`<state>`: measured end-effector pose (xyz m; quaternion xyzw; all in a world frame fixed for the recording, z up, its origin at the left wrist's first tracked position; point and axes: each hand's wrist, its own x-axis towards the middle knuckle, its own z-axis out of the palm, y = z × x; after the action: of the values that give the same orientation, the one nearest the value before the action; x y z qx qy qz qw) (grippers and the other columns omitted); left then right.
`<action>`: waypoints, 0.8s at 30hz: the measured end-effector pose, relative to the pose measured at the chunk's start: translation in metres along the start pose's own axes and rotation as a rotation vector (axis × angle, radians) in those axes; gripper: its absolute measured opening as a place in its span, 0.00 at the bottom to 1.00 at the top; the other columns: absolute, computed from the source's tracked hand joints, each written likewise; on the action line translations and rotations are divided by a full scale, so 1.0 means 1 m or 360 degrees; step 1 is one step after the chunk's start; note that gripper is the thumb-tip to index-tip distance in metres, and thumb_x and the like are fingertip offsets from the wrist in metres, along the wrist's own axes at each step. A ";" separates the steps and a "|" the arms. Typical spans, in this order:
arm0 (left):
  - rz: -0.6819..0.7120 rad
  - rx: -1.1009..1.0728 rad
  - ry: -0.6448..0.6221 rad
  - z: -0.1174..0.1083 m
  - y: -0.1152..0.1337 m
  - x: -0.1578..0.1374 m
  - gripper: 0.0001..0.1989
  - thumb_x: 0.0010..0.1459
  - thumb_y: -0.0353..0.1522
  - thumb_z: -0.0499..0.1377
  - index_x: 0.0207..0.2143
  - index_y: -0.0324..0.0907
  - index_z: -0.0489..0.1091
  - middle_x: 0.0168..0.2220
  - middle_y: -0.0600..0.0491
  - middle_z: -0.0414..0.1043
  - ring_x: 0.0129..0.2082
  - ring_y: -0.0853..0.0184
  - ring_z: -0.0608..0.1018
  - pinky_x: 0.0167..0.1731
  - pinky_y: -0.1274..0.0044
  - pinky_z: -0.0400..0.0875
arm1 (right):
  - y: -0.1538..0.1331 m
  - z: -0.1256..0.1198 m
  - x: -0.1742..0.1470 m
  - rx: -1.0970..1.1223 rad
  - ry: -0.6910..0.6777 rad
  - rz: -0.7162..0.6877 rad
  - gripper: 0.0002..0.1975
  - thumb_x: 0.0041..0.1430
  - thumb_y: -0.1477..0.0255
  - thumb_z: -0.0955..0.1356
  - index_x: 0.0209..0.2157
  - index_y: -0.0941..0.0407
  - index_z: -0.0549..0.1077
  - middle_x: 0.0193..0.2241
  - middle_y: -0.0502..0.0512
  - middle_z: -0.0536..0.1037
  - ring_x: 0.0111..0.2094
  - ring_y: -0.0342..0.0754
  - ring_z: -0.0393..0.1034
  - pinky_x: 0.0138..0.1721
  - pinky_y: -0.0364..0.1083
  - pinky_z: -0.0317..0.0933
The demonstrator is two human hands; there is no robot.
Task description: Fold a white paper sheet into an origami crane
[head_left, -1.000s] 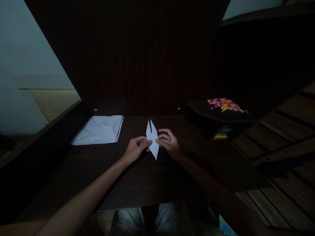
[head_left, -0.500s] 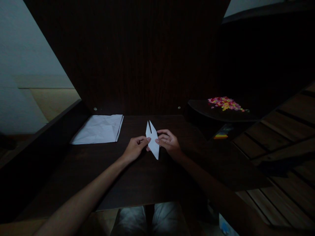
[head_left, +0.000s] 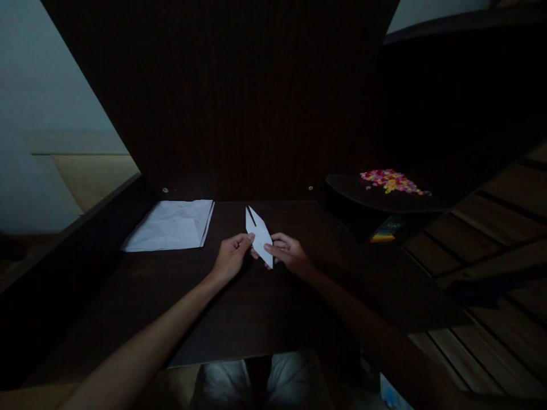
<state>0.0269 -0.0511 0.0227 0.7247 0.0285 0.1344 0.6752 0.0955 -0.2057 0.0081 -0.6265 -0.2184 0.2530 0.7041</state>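
My left fingers [head_left: 247,241] pinched the left edge of the folded paper [head_left: 260,236]; my right fingers [head_left: 276,251] clamped its near right side.

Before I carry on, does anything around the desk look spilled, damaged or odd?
Small colourful pieces lie heaped loose on the side shelf, as if spilled, no container visible. The top white sheet at left is creased. The folded paper between left hand and right hand shows no obvious tear.

Bare forearms [head_left: 171,324], pale greyish legwear [head_left: 224,382]
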 end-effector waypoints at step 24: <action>-0.0184 -0.0139 0.0079 0.000 0.001 0.000 0.16 0.48 0.43 0.63 0.23 0.38 0.72 0.21 0.54 0.72 0.23 0.70 0.72 0.26 0.79 0.65 | -0.004 0.001 -0.006 -0.0173 -0.0190 0.0013 0.18 0.46 0.57 0.71 0.22 0.60 0.71 0.15 0.50 0.74 0.15 0.42 0.68 0.18 0.41 0.63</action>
<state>0.0267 -0.0515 0.0241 0.6882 0.0812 0.1142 0.7118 0.0908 -0.2092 0.0118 -0.6486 -0.2707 0.2806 0.6537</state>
